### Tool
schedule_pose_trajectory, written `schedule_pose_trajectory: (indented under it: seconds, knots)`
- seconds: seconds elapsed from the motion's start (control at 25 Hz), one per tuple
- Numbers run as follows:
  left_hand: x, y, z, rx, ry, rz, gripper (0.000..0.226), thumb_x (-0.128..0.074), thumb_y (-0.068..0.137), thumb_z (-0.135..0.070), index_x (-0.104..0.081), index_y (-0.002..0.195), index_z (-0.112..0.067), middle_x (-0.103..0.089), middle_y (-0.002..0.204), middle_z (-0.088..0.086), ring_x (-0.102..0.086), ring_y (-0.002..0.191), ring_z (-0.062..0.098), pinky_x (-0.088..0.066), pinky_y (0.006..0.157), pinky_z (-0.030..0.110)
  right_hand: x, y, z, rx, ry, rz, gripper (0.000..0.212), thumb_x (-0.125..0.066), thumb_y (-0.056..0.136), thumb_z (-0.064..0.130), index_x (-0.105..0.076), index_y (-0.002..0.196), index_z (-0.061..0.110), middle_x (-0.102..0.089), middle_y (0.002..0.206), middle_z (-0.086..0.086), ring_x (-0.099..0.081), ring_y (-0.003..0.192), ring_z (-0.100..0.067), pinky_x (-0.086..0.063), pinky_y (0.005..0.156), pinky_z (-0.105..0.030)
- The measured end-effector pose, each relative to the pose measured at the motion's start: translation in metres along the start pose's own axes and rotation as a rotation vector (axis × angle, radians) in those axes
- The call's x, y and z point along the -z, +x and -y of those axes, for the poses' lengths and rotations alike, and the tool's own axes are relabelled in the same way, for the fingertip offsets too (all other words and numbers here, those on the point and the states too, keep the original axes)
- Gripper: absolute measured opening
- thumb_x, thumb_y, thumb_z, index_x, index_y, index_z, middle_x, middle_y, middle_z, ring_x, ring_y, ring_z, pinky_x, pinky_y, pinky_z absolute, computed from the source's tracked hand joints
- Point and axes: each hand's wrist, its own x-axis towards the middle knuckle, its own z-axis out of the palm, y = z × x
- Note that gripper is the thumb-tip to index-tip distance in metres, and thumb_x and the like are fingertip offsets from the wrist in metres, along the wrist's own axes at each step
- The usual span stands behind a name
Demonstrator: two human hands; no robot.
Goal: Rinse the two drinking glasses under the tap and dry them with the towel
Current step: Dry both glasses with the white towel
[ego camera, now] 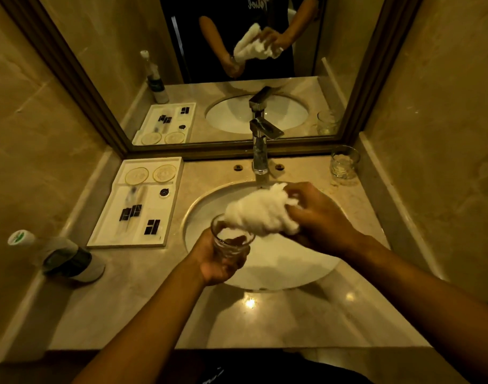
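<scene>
**Here, the towel meets the glass above the sink**

Now the glass (pixel 231 241) is tilted in the left hand (pixel 219 259), whose fingers wrap around its lower part. The white towel (pixel 261 212) touches its rim, bunched in the closed right hand (pixel 317 214). Both hands are over the sink (pixel 292 270). The tap (pixel 261 151) stands just behind them. The second glass (pixel 344 165) stands on the counter (pixel 159 300), beyond the right hand.

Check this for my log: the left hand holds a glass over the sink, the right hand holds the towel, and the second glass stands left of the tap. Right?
One detail is wrong. The head view shows the second glass right of the tap, not left. The left hand does hold a glass over the sink, and the right hand holds the towel.
</scene>
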Motion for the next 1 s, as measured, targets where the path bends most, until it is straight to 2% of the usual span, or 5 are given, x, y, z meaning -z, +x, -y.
schedule_pose_trajectory:
  seconds: [0.16, 0.32, 0.52, 0.76, 1.0]
  knots:
    - [0.002, 0.002, -0.001, -0.237, -0.379, 0.070, 0.048, -0.066, 0.081, -0.050, -0.064, 0.106, -0.008, -0.070, 0.083, 0.018, -0.065, 0.068, 0.027, -0.051, 0.058, 0.025, -0.014, -0.017, 0.008, -0.943, 1.093, -0.470, 0.065, -0.074, 0.077, 0.048, -0.055, 0.134, 0.022, -0.066, 0.127, -0.005, -0.064, 0.116, -0.019, -0.051, 0.100, -0.041]
    - [-0.032, 0.005, 0.013, -0.385, -0.330, -0.086, 0.047, -0.065, 0.083, -0.052, -0.070, 0.109, -0.014, -0.074, 0.106, 0.014, -0.068, 0.092, 0.028, -0.051, 0.084, 0.038, -0.053, -0.017, 0.049, -1.073, 1.803, -0.438, 0.085, -0.076, 0.071, 0.060, -0.050, 0.141, 0.018, -0.061, 0.136, -0.014, -0.057, 0.126, -0.032, -0.047, 0.103, -0.048]
    - [-0.055, 0.001, 0.032, -0.734, 0.236, -0.463, 0.038, -0.040, 0.105, -0.044, -0.069, 0.115, -0.022, -0.075, 0.113, 0.006, -0.070, 0.099, 0.018, -0.055, 0.086, 0.033, -0.059, -0.008, 0.064, -1.090, 1.962, -0.556, 0.093, -0.086, 0.069, 0.038, -0.041, 0.147, 0.018, -0.052, 0.143, -0.020, -0.055, 0.126, -0.039, -0.053, 0.095, -0.050]
    - [-0.043, -0.019, -0.001, -1.622, 1.357, -0.194, 0.036, -0.035, 0.089, -0.005, -0.070, 0.096, -0.011, -0.070, 0.102, 0.003, -0.058, 0.102, 0.008, -0.052, 0.093, 0.034, -0.033, -0.004, 0.056, -1.169, 2.145, -0.420, 0.052, -0.046, 0.091, 0.047, -0.068, 0.126, 0.015, -0.060, 0.135, -0.018, -0.066, 0.109, -0.036, -0.056, 0.090, -0.051]
    - [-0.050, -0.053, -0.016, -1.019, 2.001, -0.158, 0.016, -0.054, 0.094, -0.041, -0.060, 0.093, -0.026, -0.059, 0.092, -0.009, -0.052, 0.084, 0.006, -0.045, 0.085, 0.028, -0.037, -0.009, 0.049, -1.161, 2.062, -0.366, 0.044, -0.051, 0.096, 0.042, -0.063, 0.130, 0.018, -0.061, 0.134, -0.020, -0.054, 0.126, -0.041, -0.031, 0.113, -0.056]
